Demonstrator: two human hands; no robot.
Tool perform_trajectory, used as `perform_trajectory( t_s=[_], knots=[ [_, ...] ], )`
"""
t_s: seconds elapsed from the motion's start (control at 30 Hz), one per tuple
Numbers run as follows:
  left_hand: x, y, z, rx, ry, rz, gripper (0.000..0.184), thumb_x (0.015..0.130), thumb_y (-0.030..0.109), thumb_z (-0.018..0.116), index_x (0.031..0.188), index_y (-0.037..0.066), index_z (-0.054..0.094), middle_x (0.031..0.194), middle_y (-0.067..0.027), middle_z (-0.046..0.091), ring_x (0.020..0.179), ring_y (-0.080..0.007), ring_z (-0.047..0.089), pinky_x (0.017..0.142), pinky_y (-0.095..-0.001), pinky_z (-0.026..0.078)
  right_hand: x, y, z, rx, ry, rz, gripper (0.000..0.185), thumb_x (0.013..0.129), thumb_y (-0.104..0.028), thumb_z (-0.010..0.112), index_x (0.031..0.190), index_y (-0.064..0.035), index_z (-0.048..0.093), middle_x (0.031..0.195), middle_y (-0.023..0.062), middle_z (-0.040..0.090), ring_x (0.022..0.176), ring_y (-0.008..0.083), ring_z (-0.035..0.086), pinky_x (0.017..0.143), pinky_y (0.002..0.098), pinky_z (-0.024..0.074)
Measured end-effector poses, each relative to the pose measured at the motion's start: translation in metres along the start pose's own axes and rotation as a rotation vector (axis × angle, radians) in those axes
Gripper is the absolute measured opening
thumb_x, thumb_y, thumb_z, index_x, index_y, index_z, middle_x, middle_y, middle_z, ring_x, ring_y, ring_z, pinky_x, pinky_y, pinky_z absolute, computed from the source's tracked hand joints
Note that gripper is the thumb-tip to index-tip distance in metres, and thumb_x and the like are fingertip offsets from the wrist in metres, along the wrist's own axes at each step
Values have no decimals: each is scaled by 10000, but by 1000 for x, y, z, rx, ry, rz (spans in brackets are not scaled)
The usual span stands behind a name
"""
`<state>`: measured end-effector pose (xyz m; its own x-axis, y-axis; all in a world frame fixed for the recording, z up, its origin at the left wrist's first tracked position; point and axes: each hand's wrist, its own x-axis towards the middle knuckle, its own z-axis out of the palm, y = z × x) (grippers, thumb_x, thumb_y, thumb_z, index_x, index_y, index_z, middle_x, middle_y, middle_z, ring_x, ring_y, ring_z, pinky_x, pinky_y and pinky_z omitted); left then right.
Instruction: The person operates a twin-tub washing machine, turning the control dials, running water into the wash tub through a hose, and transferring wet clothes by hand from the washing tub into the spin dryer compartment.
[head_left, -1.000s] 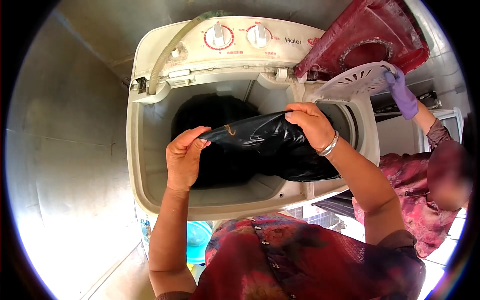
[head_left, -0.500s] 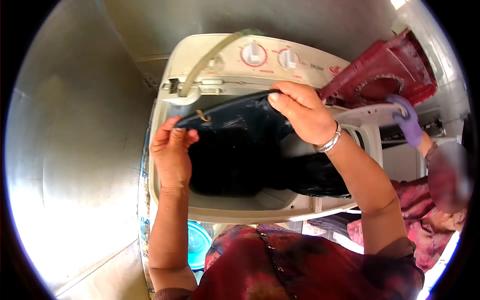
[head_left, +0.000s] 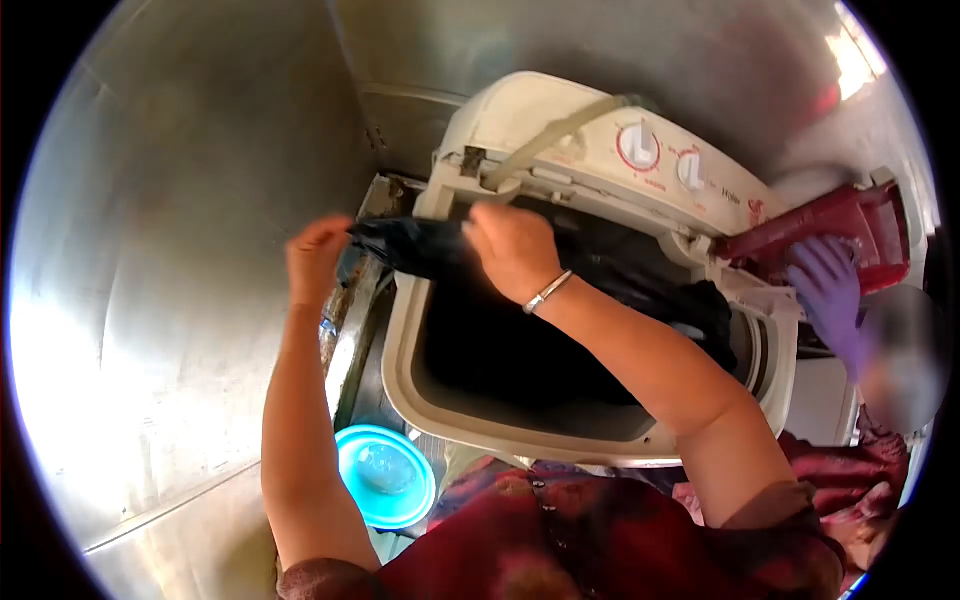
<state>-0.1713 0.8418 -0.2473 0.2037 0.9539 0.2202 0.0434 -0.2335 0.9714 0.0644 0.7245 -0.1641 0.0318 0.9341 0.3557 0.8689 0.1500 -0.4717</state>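
A length of shiny black cloth (head_left: 418,246) is stretched and bunched between my hands above the left rim of a washing machine (head_left: 402,385). My left hand (head_left: 316,262) is closed on its end, out past the machine's left edge. My right hand (head_left: 515,252), with a silver bangle at the wrist, is closed around the cloth further along, over the tub. From there the cloth trails right across the tub opening toward the far corner. The dark tub interior (head_left: 510,350) is too black to tell what lies in it.
A hose (head_left: 555,140) runs over the control panel with its white knobs (head_left: 638,147). At right another person's purple-gloved hand (head_left: 828,290) is at a dark red plastic piece (head_left: 880,235). A blue basin (head_left: 420,490) stands below left. A metal wall (head_left: 180,300) rises at left.
The cloth, earlier spread wide over the tub, is now gathered narrow and drawn left. My view has turned left. The purple-gloved hand has moved onto the red piece.
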Motion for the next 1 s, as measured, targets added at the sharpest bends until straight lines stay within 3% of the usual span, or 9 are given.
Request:
perform_trajectory(
  t_s=[0.07, 0.43, 0.53, 0.6, 0.67, 0.83, 0.9, 0.93, 1.0],
  knots=[
    [-7, 2, 2, -126, -104, -232, 127, 793, -65, 550, 863, -1, 633, 754, -50, 626, 633, -98, 567, 587, -219, 466, -9, 11, 14, 27, -174, 11, 215, 823, -222, 533, 718, -38, 499, 677, 161, 557, 682, 359, 543, 591, 462, 416],
    [-2, 44, 3, -203, -119, -185, 113, 815, -33, 547, 889, -1, 627, 763, -36, 628, 657, -90, 575, 609, -217, 478, 9, 17, -9, 361, -171, 267, 267, 822, -245, 513, 710, -3, 516, 663, 209, 517, 652, 355, 527, 599, 408, 405],
    [6, 70, 5, -171, -200, -202, 110, 818, -15, 561, 901, 6, 629, 763, -28, 624, 660, -83, 568, 613, -211, 474, 15, 30, -13, 929, -140, 613, 248, 808, -203, 531, 692, 13, 564, 653, 85, 582, 560, 190, 480, 569, 336, 389],
    [9, 90, 9, -169, -219, -221, 108, 819, -3, 570, 907, 11, 631, 762, -25, 622, 663, -79, 565, 613, -210, 473, 18, 32, -24, 1130, -93, 699, 198, 805, -169, 524, 732, 5, 583, 766, 57, 625, 613, 176, 551, 602, 306, 444],
    [11, 104, 18, -173, -243, -238, 107, 820, 10, 579, 913, 16, 633, 761, -21, 620, 666, -75, 562, 614, -209, 471, 20, 26, -43, 1635, -145, 1102, 172, 802, -147, 503, 817, 3, 586, 812, 96, 634, 695, 198, 611, 673, 306, 502],
    [-1, 120, 37, -233, -332, -167, 89, 792, 3, 616, 877, 17, 641, 748, -20, 621, 683, -84, 567, 632, -211, 473, 1, 35, -67, 1687, -131, 1068, 152, 799, -144, 498, 785, -20, 585, 788, 85, 634, 714, 192, 624, 656, 330, 513],
    [-16, 127, 41, -58, -395, -61, 89, 776, -4, 628, 863, 14, 640, 757, -32, 629, 688, -100, 577, 637, -222, 475, -20, 51, -84, 1144, -74, 554, 128, 757, -140, 535, 658, -66, 566, 689, 79, 610, 632, 208, 604, 548, 336, 468],
    [-24, 132, 45, 121, -444, 49, 91, 761, -12, 639, 849, 11, 638, 767, -44, 637, 694, -116, 586, 643, -233, 476, -30, 54, -96, 1134, -53, 566, 128, 757, -140, 535, 658, -66, 566, 689, 79, 610, 632, 208, 604, 548, 336, 468],
    [-39, 139, 54, 237, -611, 96, 118, 733, -22, 655, 846, 5, 633, 792, -84, 644, 698, -167, 604, 644, -251, 477, -53, 53, -129, -1, -229, -108, 167, 700, -162, 590, 566, -88, 522, 588, 95, 550, 571, 243, 559, 507, 345, 417]
  ],
)
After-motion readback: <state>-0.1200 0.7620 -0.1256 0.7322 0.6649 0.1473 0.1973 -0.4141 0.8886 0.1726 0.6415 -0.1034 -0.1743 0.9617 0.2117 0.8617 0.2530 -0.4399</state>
